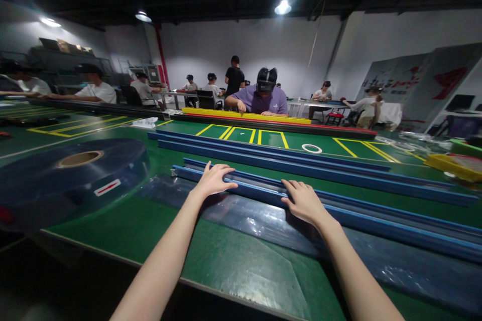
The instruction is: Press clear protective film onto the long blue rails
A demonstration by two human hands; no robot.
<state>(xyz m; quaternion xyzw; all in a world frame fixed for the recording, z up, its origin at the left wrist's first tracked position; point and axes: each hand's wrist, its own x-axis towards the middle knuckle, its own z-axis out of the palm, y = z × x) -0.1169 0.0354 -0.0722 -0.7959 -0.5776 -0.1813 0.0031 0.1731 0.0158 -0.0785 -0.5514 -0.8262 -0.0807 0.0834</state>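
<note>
1. Head view: the left hand [214, 180] lies palm down on the near end of a blue rail [376, 221]. Its fingers are pressed together and point right along the rail, with the thumb set apart toward the far side.
2. The right hand [303, 203] lies palm down on the same rail, just right of the left hand and not touching it. Its fingers lie side by side across the top, tips toward the far left, and the thumb rests at the near edge.
3. Neither hand closes around the rail, as far as this view shows.
4. The rail lies on a green table [233, 266]. It runs from the middle out past the right edge, with a darker rail tight against its far side.
5. A sheet of clear bluish film [256, 221] is spread under the rail, and its near part lies flat on the table toward the person.
6. More blue rails [301, 168] lie beyond, parallel to the first and apart from it.
7. A big roll [75, 175] of blue film lies flat at the left, well apart from the hands.
8. Farther off, yellow and red strips [244, 116] lie across the table, and a white ring [312, 148] lies between them and the rails.
9. A co-worker [263, 100] in a purple shirt sits behind the strips, and other people sit at tables farther back.
10. A yellow tray [455, 166] stands at the right edge.
</note>
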